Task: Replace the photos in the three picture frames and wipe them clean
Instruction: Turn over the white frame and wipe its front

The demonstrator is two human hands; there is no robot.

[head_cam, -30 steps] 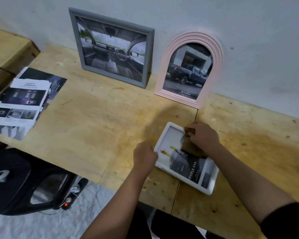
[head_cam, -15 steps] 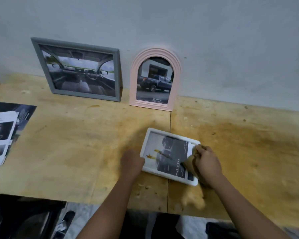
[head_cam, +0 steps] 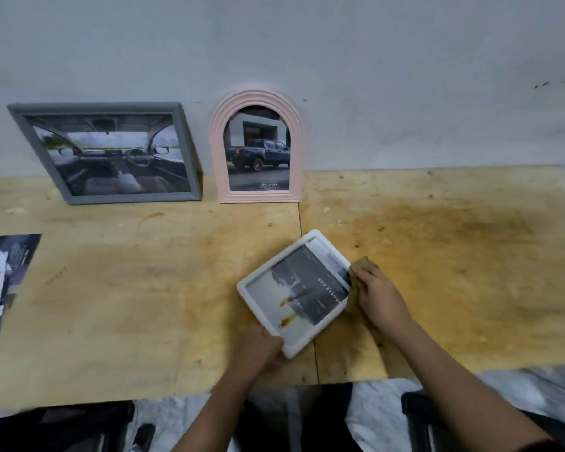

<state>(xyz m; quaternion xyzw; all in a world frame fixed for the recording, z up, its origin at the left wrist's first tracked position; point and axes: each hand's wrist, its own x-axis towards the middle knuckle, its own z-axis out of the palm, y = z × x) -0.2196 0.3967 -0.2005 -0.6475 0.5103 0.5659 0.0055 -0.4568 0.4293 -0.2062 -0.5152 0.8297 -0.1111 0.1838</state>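
A white picture frame with rounded corners was seen lying flat and turned at an angle on the plywood table, across the seam between two boards, near the front edge. A car photo with the words "DOUBLE CAB" was held in it. The frame's near corner was gripped by the left hand, the thumb laid over the rim. A brownish cloth was pinched in the curled fingers of the right hand and pressed against the frame's right edge. The hands were kept apart, one at each side of the frame. Against the wall a grey rectangular frame with a car-interior photo was leaned, and just beside it to the right a pink arched frame showing a dark pickup truck. Loose printed sheets were spread at the table's left edge
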